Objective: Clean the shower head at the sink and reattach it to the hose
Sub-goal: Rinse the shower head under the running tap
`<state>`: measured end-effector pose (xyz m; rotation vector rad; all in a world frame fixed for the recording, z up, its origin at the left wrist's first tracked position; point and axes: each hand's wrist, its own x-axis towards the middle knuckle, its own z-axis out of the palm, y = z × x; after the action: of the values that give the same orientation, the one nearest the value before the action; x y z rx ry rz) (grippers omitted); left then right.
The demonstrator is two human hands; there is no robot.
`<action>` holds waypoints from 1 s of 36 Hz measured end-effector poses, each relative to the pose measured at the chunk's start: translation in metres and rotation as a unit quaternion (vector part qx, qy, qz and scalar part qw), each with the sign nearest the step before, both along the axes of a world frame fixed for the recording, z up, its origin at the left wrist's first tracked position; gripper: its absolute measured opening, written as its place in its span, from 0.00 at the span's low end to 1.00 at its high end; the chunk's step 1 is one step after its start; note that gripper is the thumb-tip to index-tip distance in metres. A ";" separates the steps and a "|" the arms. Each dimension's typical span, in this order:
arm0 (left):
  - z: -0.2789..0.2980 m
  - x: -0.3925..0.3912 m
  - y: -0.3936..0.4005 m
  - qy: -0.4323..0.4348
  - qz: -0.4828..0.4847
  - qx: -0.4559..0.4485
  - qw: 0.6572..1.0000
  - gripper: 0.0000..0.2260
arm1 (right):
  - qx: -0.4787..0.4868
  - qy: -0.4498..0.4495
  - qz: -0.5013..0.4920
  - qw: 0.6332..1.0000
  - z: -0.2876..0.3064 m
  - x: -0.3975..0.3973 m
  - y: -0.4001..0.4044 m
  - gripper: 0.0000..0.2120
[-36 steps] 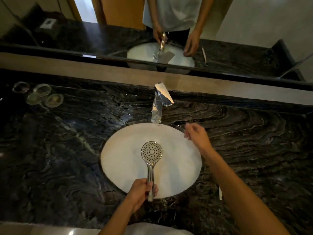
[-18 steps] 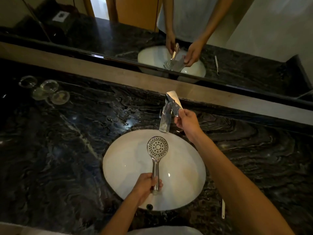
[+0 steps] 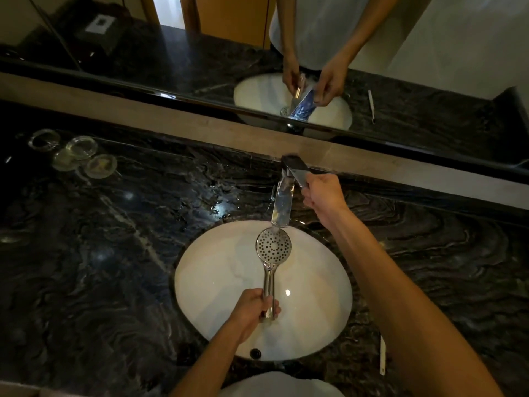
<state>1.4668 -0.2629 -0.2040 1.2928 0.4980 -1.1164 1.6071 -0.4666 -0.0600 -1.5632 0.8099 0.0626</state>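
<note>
A chrome shower head (image 3: 273, 246) with a round perforated face lies over the white oval sink (image 3: 211, 282), its face up just under the faucet spout (image 3: 282, 207). My left hand (image 3: 253, 309) grips the lower end of its handle. My right hand (image 3: 322, 193) holds the flat faucet lever (image 3: 296, 170), which is raised at the back of the basin. No hose is in view. Whether water runs I cannot tell.
Dark veined marble counter (image 3: 100, 253) surrounds the sink. Several clear glass dishes (image 3: 77, 156) sit at the far left. A thin white stick (image 3: 382, 355) lies on the counter at the right. A mirror (image 3: 200, 53) runs along the back above a beige ledge.
My right hand went from the sink's right rim up to the faucet lever and took hold of it. The shower head moved forward, closer under the spout.
</note>
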 end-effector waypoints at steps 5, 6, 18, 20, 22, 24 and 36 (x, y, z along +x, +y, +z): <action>-0.002 -0.002 0.001 0.002 -0.001 0.001 1.000 0.06 | 0.016 -0.012 0.020 1.000 -0.005 -0.005 -0.003 0.21; -0.002 -0.002 0.000 0.004 0.000 0.004 1.000 0.06 | 0.016 -0.013 0.020 1.000 -0.004 -0.006 -0.003 0.20; 0.002 0.003 0.005 0.001 0.001 0.005 1.000 0.06 | 0.100 -0.007 -0.015 0.995 -0.037 -0.062 0.009 0.29; 0.001 0.003 0.006 -0.001 -0.001 0.006 1.000 0.06 | 0.077 0.032 -0.009 0.996 -0.050 -0.073 0.013 0.27; 0.000 0.003 0.007 0.000 0.000 0.003 1.000 0.06 | 0.053 0.076 0.000 0.996 -0.067 -0.084 0.015 0.24; -0.002 0.003 0.006 0.001 0.000 0.001 1.000 0.06 | 0.029 0.114 0.010 0.993 -0.085 -0.093 0.016 0.20; -0.016 0.011 0.009 -0.033 -0.005 0.001 0.999 0.08 | 0.155 0.188 0.108 0.964 -0.143 -0.122 0.043 0.14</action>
<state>1.4777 -0.2536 -0.2196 1.3301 0.4442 -1.0779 1.4853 -0.4238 -0.2026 -1.3503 0.8707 0.6323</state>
